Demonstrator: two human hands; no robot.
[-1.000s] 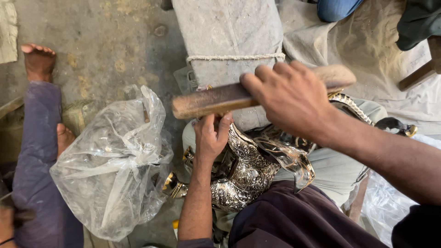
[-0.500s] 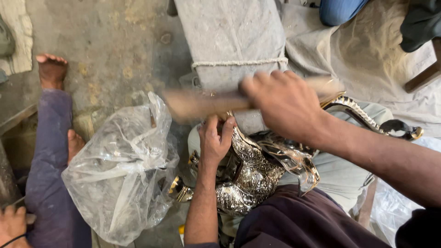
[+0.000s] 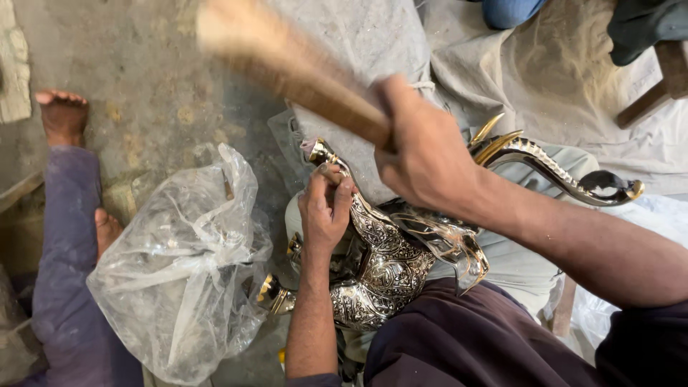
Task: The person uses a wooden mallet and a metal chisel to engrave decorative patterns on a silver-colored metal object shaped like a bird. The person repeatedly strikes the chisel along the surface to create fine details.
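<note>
My right hand (image 3: 426,154) grips a wooden stick (image 3: 287,68), which is raised and blurred, its free end pointing up and left. My left hand (image 3: 326,208) holds the upper end of an ornate silver and gold metal figure (image 3: 383,269) that rests across my lap. The figure's engraved body lies below my left hand. A curved silver piece with gold tips (image 3: 552,168) reaches out to the right behind my right wrist.
A crumpled clear plastic bag (image 3: 179,272) lies on the concrete floor at left. Another person's bare feet (image 3: 63,115) and purple trouser legs (image 3: 61,287) are at far left. Grey cloth (image 3: 545,79) covers the ground ahead, with a wooden leg (image 3: 656,89) at top right.
The stick has swung from lying level across the figure to raised, its end tipped up and left. My left hand stays on the figure.
</note>
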